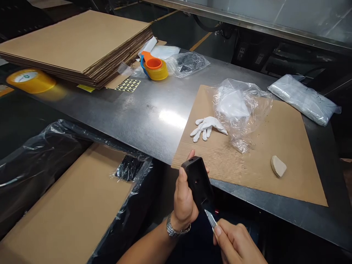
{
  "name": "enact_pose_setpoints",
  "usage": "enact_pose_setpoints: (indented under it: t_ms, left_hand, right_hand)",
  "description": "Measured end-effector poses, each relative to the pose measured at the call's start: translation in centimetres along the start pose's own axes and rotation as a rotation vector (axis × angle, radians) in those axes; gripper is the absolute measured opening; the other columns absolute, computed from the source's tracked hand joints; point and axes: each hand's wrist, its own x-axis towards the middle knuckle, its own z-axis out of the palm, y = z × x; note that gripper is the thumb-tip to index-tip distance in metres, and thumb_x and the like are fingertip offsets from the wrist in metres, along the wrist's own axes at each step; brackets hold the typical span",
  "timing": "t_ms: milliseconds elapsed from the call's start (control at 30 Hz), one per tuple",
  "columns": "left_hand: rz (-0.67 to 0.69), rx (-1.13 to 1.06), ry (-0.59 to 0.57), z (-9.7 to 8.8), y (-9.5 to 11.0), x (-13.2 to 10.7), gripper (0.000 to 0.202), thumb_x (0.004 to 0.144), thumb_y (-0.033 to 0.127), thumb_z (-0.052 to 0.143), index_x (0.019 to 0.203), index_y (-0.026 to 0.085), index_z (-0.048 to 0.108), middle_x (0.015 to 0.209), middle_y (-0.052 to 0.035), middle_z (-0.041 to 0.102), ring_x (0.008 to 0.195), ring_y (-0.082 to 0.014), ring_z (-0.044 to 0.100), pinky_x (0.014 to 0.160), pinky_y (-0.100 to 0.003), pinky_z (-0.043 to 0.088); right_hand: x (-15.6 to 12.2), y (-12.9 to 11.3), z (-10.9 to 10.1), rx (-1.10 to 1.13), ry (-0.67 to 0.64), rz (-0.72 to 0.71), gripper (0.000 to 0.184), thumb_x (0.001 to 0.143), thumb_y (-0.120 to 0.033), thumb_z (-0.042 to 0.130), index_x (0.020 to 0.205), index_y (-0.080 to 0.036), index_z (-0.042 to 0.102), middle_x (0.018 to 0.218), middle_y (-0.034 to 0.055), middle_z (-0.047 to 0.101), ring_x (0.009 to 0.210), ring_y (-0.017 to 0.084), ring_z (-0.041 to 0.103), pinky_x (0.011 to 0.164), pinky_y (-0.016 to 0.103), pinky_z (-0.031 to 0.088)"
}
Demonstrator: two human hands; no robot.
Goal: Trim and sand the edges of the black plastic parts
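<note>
The left hand (183,201) is closed around a black part (196,181), held tilted at the near edge of the metal table (132,124). The right hand (236,240) pinches a knife (210,218), its blade tip at the part's lower end; contact cannot be confirmed. The tape roll (42,81) bears a white label (25,76) with a green mark; the sticker sheet (128,85) carries rows of dark round stickers. Lettering on both is illegible.

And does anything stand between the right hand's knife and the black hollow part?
Nothing visible does. The right hand holds the knife with its tip at the near end of the black hollow part, gripped in the left hand; whether tip and part touch is unclear.
</note>
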Motion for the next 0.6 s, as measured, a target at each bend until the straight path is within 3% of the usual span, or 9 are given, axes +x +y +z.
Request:
enact_pose_setpoints:
  t_ms: [267,467,533,600]
  left_hand:
    - [0.031,0.044,0.012,-0.1,-0.1,-0.1,0.057,0.082,0.058,0.041,0.13,0.027,0.045,0.081,-0.003,0.065,0.072,-0.0143,0.057,0.07,-0.026,0.047]
    - [0.038,-0.029,0.008,-0.2,-0.2,-0.2,0.056,0.083,0.056,0.042,0.131,0.027,0.045,0.08,-0.0036,0.066,0.074,-0.0155,0.058,0.071,-0.026,0.048]
    - [0.04,-0.074,0.018,0.0,-0.2,-0.2,0.055,0.083,0.056,0.041,0.131,0.028,0.044,0.079,-0.0033,0.065,0.069,-0.0149,0.058,0.066,-0.026,0.049]
    - [0.052,-0.119,0.043,0.2,-0.1,-0.2,0.054,0.084,0.055,0.039,0.131,0.029,0.044,0.077,-0.003,0.065,0.066,-0.0146,0.058,0.064,-0.027,0.049]
  right_hand:
    - [0.3,0.2,0.2,0.109,-0.008,-0.069,0.047,0.089,-0.057,0.025,0.066,-0.02,0.045,0.04,-0.0075,0.032,0.038,0.008,0.035,0.04,0.018,0.028]
    - [0.6,0.1,0.4,0.223,-0.034,-0.102,0.051,0.087,-0.061,0.025,0.065,-0.019,0.044,0.04,-0.0084,0.031,0.037,0.007,0.033,0.039,0.018,0.025]
    - [0.5,0.4,0.8,0.209,0.006,-0.105,0.052,0.088,-0.06,0.024,0.066,-0.019,0.047,0.039,-0.0084,0.031,0.036,0.007,0.035,0.038,0.017,0.025]
    - [0.4,0.7,1.3,0.111,0.13,-0.135,0.051,0.09,-0.056,0.023,0.068,-0.019,0.051,0.038,-0.008,0.032,0.034,0.007,0.037,0.037,0.017,0.025]
